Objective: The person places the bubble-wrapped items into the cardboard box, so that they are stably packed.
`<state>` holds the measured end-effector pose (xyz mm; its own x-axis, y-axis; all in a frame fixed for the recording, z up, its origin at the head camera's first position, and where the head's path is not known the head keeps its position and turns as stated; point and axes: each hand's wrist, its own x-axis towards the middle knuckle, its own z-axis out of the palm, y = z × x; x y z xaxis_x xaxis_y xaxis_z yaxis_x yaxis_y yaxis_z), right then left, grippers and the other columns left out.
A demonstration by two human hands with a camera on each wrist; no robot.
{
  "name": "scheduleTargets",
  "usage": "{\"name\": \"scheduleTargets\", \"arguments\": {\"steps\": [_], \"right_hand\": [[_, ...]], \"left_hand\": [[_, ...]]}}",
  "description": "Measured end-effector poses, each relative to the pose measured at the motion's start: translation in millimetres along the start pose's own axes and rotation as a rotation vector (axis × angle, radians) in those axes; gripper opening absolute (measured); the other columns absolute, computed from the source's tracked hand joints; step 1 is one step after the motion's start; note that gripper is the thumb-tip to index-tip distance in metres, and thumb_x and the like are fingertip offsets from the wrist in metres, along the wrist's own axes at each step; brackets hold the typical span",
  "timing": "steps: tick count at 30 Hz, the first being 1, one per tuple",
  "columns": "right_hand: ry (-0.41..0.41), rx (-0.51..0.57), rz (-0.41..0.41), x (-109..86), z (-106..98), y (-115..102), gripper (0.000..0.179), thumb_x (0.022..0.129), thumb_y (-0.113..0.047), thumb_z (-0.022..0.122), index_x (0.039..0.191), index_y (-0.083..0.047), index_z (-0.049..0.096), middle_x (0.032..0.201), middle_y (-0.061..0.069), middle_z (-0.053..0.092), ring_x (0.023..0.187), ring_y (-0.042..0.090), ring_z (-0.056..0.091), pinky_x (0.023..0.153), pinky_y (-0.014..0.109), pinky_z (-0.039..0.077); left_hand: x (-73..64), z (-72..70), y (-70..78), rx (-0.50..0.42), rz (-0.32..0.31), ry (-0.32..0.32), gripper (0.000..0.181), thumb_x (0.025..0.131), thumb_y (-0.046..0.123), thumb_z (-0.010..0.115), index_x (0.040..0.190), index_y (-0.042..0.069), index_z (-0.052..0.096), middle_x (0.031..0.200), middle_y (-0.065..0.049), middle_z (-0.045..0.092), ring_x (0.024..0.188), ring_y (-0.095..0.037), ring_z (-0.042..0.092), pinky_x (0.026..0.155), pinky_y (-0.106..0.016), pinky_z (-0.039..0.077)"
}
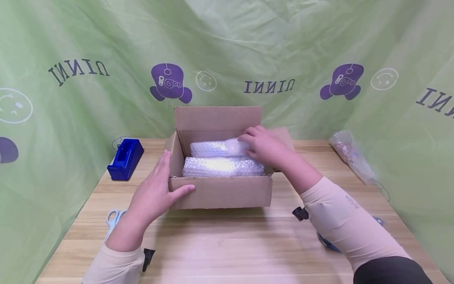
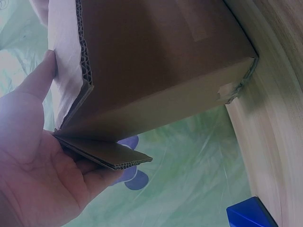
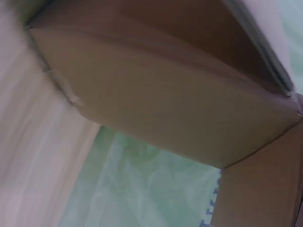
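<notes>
An open cardboard box stands mid-table, flaps spread. Two bubble-wrapped bundles lie inside, one behind the other. My left hand spans the box's front left corner, with straight fingers along the left flap and the thumb across the front flap. In the left wrist view, that thumb rests on the front flap, while the fingers pass partly behind the side flap. My right hand reaches in over the right side, bent fingers holding the right end of the rear bundle. The right wrist view shows only the box's outside.
A blue tape dispenser stands at the back left. Light blue scissors lie beside my left wrist. A clear plastic bag rests at the right edge. My right forearm partly hides a dark blue object. A green curtain surrounds the table.
</notes>
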<state>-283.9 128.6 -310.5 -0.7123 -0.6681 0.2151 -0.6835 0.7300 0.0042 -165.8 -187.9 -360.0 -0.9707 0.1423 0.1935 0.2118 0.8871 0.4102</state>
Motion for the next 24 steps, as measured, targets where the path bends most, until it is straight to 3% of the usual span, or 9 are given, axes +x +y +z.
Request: {"name": "scheduleTargets", "arguments": {"steps": [5,10,19,24], "right_hand": [[0.011,0.019,0.004,-1.6,7.2,1.9,0.041,0.093,-0.016,0.065,0.133,-0.011,0.060,0.129,0.011,0.059,0.122,0.029,0.052,0.106,0.044,0.043],[0.054,0.047,-0.027,-2.9,10.5,2.4,0.032,0.094,-0.013,0.060,0.125,-0.009,0.066,0.124,0.011,0.063,0.119,0.029,0.056,0.106,0.045,0.043],[-0.047,0.036,-0.017,-3.0,12.9,1.5,0.032,0.098,-0.023,0.057,0.125,-0.009,0.066,0.122,0.009,0.068,0.120,0.029,0.059,0.107,0.046,0.043],[0.030,0.135,0.011,-5.9,7.9,6.1,0.034,0.098,-0.024,0.059,0.127,-0.009,0.064,0.127,0.010,0.064,0.125,0.029,0.054,0.109,0.046,0.040]], "left_hand": [[0.7,0.3,-0.4,0.000,0.000,0.000,0.121,0.079,0.079,0.055,0.158,0.005,0.000,0.164,-0.016,0.008,0.148,-0.040,0.020,0.113,-0.062,0.028],[0.8,0.3,-0.7,0.000,-0.003,-0.002,0.121,0.079,0.079,0.054,0.158,0.006,-0.001,0.165,-0.016,0.008,0.148,-0.040,0.021,0.113,-0.062,0.029],[0.8,0.0,0.6,0.000,0.002,0.002,0.120,0.080,0.079,0.054,0.158,0.007,-0.001,0.164,-0.016,0.009,0.148,-0.040,0.021,0.112,-0.062,0.029],[0.1,0.9,0.9,0.000,0.002,0.005,0.120,0.080,0.079,0.054,0.158,0.006,-0.001,0.164,-0.016,0.009,0.148,-0.040,0.021,0.112,-0.062,0.029]]}}
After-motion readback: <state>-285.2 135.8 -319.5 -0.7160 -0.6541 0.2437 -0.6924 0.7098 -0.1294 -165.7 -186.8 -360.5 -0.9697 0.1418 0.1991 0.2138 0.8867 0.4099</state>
